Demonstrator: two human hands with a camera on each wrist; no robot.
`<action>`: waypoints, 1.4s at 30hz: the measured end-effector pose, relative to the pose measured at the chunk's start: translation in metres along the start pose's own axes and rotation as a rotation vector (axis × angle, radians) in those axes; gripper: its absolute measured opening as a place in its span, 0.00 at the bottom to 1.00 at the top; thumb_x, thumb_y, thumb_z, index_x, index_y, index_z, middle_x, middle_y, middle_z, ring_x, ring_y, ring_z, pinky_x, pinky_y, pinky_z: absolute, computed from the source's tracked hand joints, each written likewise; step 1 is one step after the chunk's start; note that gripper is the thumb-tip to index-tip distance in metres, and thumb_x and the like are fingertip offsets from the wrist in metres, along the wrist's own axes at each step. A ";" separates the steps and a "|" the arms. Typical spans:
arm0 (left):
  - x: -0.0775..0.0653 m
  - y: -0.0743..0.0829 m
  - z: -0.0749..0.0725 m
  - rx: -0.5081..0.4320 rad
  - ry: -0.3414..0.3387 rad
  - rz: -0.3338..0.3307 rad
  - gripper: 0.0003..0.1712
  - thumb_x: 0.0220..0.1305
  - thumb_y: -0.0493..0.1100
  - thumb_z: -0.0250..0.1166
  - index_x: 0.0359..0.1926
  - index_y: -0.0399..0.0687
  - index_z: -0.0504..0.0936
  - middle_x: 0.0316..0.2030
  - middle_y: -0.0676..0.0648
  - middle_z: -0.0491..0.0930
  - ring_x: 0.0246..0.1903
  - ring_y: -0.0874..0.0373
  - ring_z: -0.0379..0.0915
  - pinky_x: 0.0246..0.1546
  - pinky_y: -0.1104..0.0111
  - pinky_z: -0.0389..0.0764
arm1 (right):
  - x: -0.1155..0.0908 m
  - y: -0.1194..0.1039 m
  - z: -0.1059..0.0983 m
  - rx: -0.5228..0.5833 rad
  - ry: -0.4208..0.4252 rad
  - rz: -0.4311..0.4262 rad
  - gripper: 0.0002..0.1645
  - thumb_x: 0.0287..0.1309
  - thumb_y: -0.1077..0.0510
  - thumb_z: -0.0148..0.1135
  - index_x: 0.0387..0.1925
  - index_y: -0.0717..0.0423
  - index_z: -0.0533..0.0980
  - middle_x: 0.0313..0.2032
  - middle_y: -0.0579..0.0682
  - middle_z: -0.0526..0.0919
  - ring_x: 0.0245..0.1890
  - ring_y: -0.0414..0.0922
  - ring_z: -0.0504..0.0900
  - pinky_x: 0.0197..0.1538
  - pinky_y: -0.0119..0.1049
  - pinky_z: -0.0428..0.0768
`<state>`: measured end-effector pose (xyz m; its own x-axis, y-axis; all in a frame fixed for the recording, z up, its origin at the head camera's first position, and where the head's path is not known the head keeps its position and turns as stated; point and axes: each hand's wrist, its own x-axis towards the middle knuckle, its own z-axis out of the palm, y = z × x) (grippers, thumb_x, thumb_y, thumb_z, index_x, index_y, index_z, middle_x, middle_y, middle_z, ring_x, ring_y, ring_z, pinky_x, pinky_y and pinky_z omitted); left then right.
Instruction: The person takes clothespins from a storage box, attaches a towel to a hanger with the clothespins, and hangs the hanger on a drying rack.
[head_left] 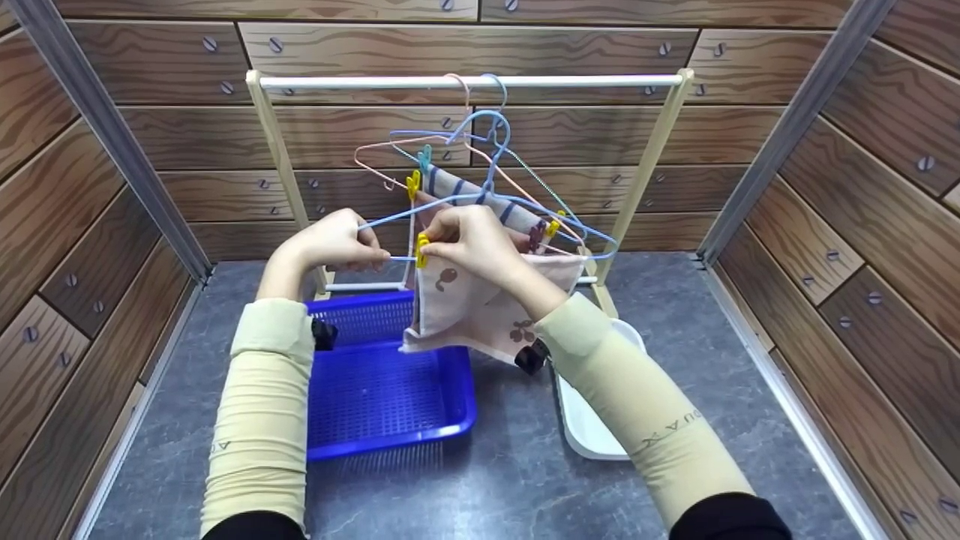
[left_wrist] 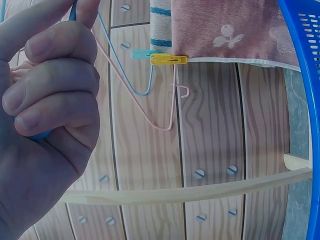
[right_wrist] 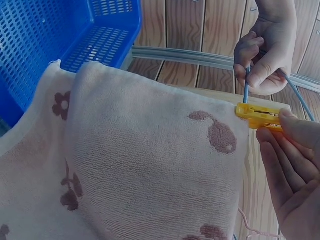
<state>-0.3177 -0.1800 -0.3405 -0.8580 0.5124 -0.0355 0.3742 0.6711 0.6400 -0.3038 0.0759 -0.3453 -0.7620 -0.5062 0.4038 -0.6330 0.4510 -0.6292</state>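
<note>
My left hand (head_left: 337, 241) grips the left end of a blue clothes hanger (head_left: 454, 198), fingers curled round its wire. A pale pink towel (head_left: 480, 300) with darker fruit and flower prints hangs folded over the hanger's lower bar. At the towel's upper left corner my right hand (head_left: 476, 244) pinches a yellow clothespin (right_wrist: 259, 115) between thumb and fingers. In the right wrist view the clothespin sits over the towel's edge and the blue wire. My left hand (right_wrist: 267, 57) shows just beyond it, holding the wire.
Behind, a rack's white rail (head_left: 360, 82) carries a pink hanger (head_left: 367, 150) and another blue hanger, with a striped towel (head_left: 457, 184) and pink towel clipped on. Below stand a blue basket (head_left: 390, 435) at left and a white tray (head_left: 592, 439) under my right forearm. Wood-patterned walls surround the grey floor.
</note>
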 end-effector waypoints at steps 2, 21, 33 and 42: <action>0.000 0.000 0.000 0.004 0.000 0.002 0.17 0.68 0.43 0.69 0.30 0.30 0.89 0.13 0.63 0.74 0.15 0.70 0.66 0.18 0.77 0.67 | 0.001 0.000 0.000 -0.008 -0.005 0.001 0.07 0.60 0.65 0.76 0.37 0.67 0.87 0.38 0.60 0.92 0.41 0.53 0.91 0.51 0.42 0.88; -0.003 0.002 -0.002 -0.031 0.004 -0.001 0.15 0.68 0.42 0.69 0.28 0.36 0.89 0.13 0.63 0.73 0.14 0.72 0.64 0.17 0.76 0.65 | 0.003 0.001 0.002 -0.039 -0.035 0.021 0.07 0.59 0.64 0.77 0.37 0.66 0.88 0.36 0.59 0.92 0.37 0.51 0.90 0.46 0.39 0.87; -0.006 -0.001 -0.004 -0.043 0.018 -0.004 0.15 0.68 0.42 0.69 0.31 0.32 0.90 0.14 0.64 0.76 0.14 0.73 0.65 0.18 0.77 0.67 | -0.001 0.002 0.007 0.063 -0.041 0.076 0.13 0.63 0.63 0.75 0.47 0.66 0.85 0.42 0.60 0.92 0.41 0.52 0.91 0.41 0.31 0.89; -0.008 -0.004 -0.003 -0.046 0.014 -0.016 0.18 0.69 0.43 0.68 0.35 0.28 0.89 0.15 0.64 0.77 0.15 0.73 0.66 0.19 0.78 0.69 | -0.002 0.005 0.007 0.121 -0.063 0.083 0.17 0.66 0.63 0.72 0.54 0.67 0.85 0.46 0.61 0.92 0.45 0.54 0.91 0.52 0.38 0.88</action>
<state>-0.3133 -0.1885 -0.3401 -0.8688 0.4939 -0.0354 0.3440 0.6535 0.6742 -0.3049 0.0741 -0.3536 -0.7983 -0.5180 0.3072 -0.5447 0.4032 -0.7354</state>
